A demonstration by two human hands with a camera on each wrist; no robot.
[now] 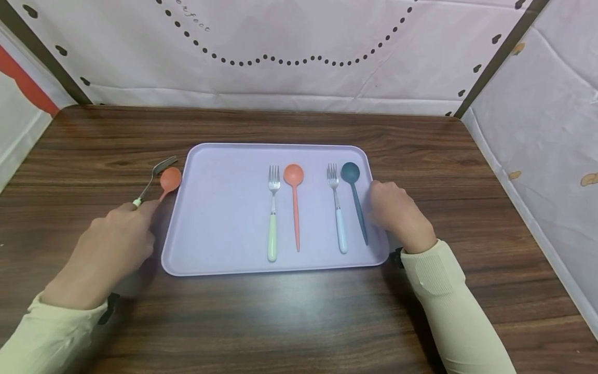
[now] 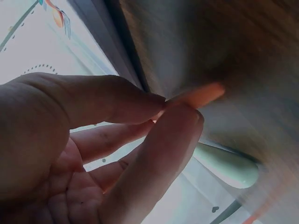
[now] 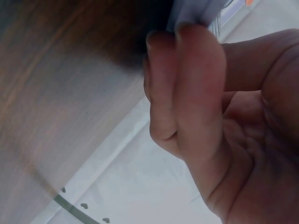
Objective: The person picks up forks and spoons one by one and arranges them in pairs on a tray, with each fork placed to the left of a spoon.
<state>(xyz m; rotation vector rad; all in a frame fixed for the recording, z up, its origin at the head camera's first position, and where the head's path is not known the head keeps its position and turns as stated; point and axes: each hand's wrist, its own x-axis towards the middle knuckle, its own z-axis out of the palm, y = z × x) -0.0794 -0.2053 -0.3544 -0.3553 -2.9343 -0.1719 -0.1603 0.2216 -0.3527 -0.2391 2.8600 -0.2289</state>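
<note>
My left hand [image 1: 112,244] pinches the handle of an orange spoon [image 1: 171,179] between thumb and forefinger, left of the tray. The handle's end [image 2: 209,94] pokes out past the fingertips in the left wrist view. Beside that spoon is a fork [image 1: 164,164], its pale green handle [image 2: 226,165] partly hidden by the hand. At the other side, my right hand [image 1: 397,210] holds the right rim of a lavender tray [image 1: 219,208], fingers bent at the tray's edge [image 3: 198,11] in the right wrist view.
On the tray lie a green-handled fork [image 1: 272,228], a coral spoon [image 1: 294,175], a blue-handled fork [image 1: 341,228] and a dark teal spoon [image 1: 350,172]. The brown wooden table [image 1: 280,322] meets white patterned cloth [image 1: 289,31] behind and at the sides.
</note>
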